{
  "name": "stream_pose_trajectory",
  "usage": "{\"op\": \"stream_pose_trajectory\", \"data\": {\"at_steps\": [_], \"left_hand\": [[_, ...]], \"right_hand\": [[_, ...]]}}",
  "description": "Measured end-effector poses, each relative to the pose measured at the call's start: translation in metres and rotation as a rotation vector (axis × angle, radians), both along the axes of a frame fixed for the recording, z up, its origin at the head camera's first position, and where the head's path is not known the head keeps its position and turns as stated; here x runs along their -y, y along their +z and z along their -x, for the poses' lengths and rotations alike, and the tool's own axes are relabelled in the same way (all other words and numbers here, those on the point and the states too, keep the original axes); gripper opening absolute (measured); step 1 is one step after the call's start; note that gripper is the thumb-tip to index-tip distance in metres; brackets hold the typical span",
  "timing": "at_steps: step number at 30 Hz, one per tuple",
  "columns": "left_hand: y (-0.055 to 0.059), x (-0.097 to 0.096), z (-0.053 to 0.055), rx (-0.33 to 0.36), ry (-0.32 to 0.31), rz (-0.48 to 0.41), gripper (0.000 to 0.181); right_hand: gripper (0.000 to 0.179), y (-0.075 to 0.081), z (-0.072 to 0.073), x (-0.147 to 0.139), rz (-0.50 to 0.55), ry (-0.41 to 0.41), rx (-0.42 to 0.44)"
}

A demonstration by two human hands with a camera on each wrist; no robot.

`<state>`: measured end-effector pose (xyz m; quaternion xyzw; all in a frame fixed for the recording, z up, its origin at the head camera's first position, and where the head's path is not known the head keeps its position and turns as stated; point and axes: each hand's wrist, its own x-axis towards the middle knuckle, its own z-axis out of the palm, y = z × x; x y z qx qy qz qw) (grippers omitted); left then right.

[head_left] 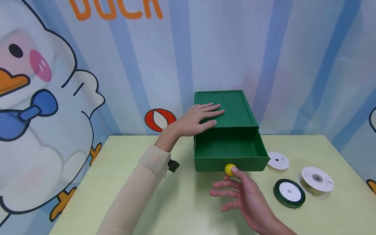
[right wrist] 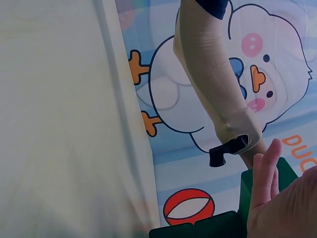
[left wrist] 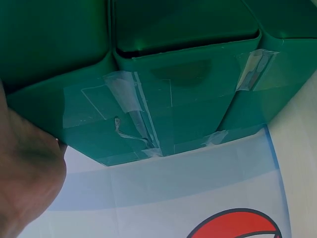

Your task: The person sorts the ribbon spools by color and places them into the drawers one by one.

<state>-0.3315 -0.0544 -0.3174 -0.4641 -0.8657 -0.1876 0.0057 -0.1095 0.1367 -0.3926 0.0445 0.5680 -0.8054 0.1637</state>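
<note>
A green drawer box (head_left: 235, 109) stands at the back of the table with its drawer (head_left: 249, 164) pulled out toward me. Inside, the drawer shows only bare green walls and floor. My left hand (head_left: 198, 119) rests on the box's top near its left edge, fingers spread. At the drawer's front, my right hand (head_left: 249, 197) pinches the round yellow knob (head_left: 228, 170) between thumb and index finger; its other fingers extend to the left. The left wrist view shows the box's side (left wrist: 193, 99), with strips of clear tape across its joined green sections.
Right of the box lie a white spool (head_left: 282, 161), a green ribbon roll (head_left: 289, 195) with a white centre, and a white spool with gold-toned ribbon (head_left: 320, 179). A printed cloth backdrop (head_left: 223, 49) with a cartoon duck rises behind the pale yellow table (head_left: 132, 153).
</note>
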Motion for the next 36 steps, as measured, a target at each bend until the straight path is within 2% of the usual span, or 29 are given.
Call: {"op": "stream_pose_trajectory", "data": {"at_steps": [8, 13, 21, 27, 36], "left_hand": [[0.003, -0.001, 0.002, -0.007, 0.002, 0.017, 0.056], [0.000, -0.004, 0.004, -0.019, 0.001, 0.016, 0.056], [-0.003, -0.002, 0.002, -0.006, -0.006, 0.013, 0.056], [-0.003, -0.002, 0.002, -0.005, -0.001, 0.006, 0.055], [-0.001, -0.002, 0.002, -0.012, 0.008, 0.010, 0.055]], "right_hand": [[0.049, -0.003, -0.009, -0.002, -0.002, 0.047, -0.001], [0.048, -0.007, -0.013, -0.003, -0.018, 0.040, -0.016], [0.046, -0.015, -0.021, -0.004, -0.050, 0.024, 0.042], [0.053, -0.015, -0.022, -0.003, -0.095, -0.018, 0.013], [0.064, -0.014, -0.021, 0.001, -0.183, -0.050, -0.078]]}}
